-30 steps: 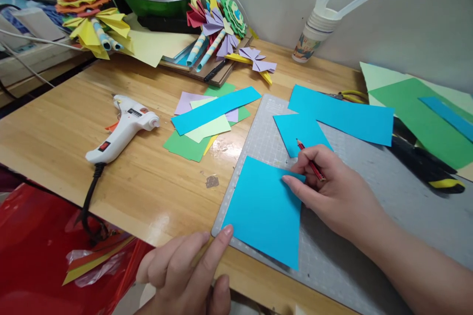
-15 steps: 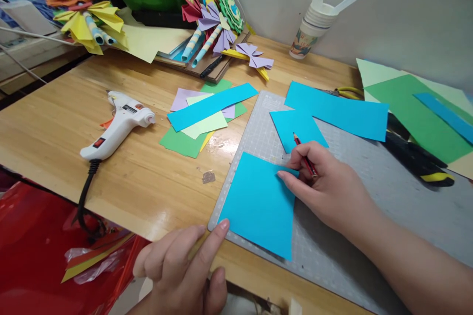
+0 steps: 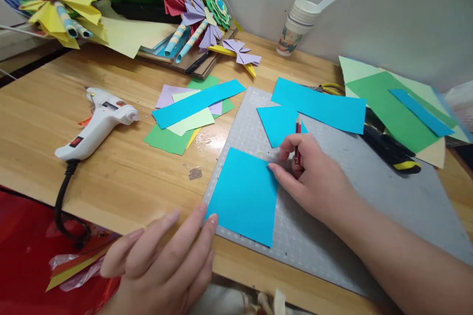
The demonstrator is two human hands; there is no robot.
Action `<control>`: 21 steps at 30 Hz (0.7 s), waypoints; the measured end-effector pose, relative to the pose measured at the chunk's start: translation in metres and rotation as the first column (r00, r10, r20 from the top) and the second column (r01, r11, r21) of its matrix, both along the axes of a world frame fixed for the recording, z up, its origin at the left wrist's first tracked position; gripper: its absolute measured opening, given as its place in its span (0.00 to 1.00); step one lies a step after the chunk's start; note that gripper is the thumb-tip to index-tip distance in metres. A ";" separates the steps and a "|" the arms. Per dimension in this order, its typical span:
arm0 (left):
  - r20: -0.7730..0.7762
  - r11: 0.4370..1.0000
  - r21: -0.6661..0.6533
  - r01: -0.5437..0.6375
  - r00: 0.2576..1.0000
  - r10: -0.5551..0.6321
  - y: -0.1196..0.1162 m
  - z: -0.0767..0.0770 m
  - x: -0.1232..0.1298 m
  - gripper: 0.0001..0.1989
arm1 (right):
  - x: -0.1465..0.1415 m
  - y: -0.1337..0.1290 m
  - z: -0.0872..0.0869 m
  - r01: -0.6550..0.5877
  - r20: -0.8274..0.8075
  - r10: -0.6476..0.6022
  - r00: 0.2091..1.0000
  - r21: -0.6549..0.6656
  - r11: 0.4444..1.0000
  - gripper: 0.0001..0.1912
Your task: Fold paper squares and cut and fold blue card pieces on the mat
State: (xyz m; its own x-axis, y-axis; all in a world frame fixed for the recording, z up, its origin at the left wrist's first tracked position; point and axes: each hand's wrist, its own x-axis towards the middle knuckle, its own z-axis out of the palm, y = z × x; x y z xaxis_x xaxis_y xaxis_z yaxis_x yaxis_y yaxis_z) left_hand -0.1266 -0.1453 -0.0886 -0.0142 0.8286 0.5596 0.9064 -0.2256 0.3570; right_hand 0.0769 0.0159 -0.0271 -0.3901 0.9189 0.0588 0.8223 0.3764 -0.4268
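A blue sheet of paper [image 3: 242, 197] lies on the near left part of the grey cutting mat [image 3: 325, 234]. My left hand [image 3: 166, 256] has its fingers stretched out, with fingertips at the sheet's lower left corner. A dark red pencil [image 3: 297, 140] is held in my right hand [image 3: 314, 172], its point up and away from me. The right thumb rests at the sheet's upper right corner. Just beyond that hand lies a smaller blue piece [image 3: 277, 123], partly hidden by the fingers. Behind it is a wide blue strip [image 3: 321, 106].
To the left lies a white glue gun [image 3: 99, 123] with its black cord. Coloured paper scraps [image 3: 177, 135] are piled beside the mat. Black-handled cutters [image 3: 388, 150] and green sheets [image 3: 391, 108] are at right. Paper cups [image 3: 293, 34] and paper-craft figures [image 3: 201, 10] stand at the back.
The pencil has swung more upright in my right hand. My left hand's fingers have spread and straightened near the sheet's corner. The whole view has shifted slightly.
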 end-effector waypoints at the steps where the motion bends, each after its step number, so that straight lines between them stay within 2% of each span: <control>1: -0.011 1.000 0.002 0.009 1.000 -0.009 0.003 0.003 0.001 0.13 | 0.002 -0.003 0.002 0.017 -0.013 -0.016 1.000 0.054 0.998 0.11; 3: -0.049 1.000 0.002 0.030 0.998 -0.030 0.010 0.012 0.001 0.13 | 0.007 -0.010 0.007 -0.025 -0.117 0.043 0.992 0.152 0.988 0.10; 5: -0.124 0.997 -0.004 0.075 0.989 -0.075 0.016 0.021 -0.003 0.12 | 0.011 -0.020 0.013 -0.224 -0.273 0.262 0.926 0.163 0.961 0.09; 6: -0.178 0.994 -0.013 0.109 0.978 -0.110 0.018 0.024 -0.007 0.12 | 0.012 -0.024 0.015 -0.373 -0.331 0.395 0.857 0.130 0.919 0.08; 8: -0.297 0.983 -0.038 0.181 0.937 -0.184 0.020 0.029 -0.014 0.13 | 0.011 -0.032 0.019 -0.633 -0.380 0.593 0.710 0.025 0.774 0.08; 10: -0.406 0.968 -0.055 0.243 0.880 -0.244 0.021 0.032 -0.020 0.14 | 0.011 -0.036 0.021 -0.749 -0.353 0.683 0.639 -0.081 0.658 0.10; 12: -0.459 0.962 -0.049 0.270 0.849 -0.262 0.021 0.033 -0.024 0.13 | 0.013 -0.039 0.020 -0.773 -0.304 0.716 0.628 -0.142 0.618 0.12; 14: -0.439 0.965 -0.046 0.260 0.862 -0.253 0.022 0.033 -0.025 0.12 | 0.019 -0.042 0.017 -0.782 -0.263 0.738 0.621 -0.143 0.607 0.14; 19: -0.371 0.967 -0.068 0.246 0.893 -0.253 0.022 0.035 -0.019 0.11 | 0.038 -0.050 0.009 -0.794 -0.214 0.770 0.601 -0.053 0.605 0.15; 21: -0.294 0.974 -0.090 0.207 0.929 -0.225 0.023 0.037 -0.015 0.11 | 0.041 -0.053 0.010 -0.798 -0.181 0.783 0.595 -0.012 0.603 0.13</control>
State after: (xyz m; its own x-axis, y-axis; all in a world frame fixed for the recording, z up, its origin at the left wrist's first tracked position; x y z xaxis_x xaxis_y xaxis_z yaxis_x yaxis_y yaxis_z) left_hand -0.1419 -0.1227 -0.0519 0.3300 0.8231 0.4621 0.9049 -0.4152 0.0934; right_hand 0.1179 -0.0367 -0.0169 -0.9592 0.2574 0.1174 0.1462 0.8063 -0.5732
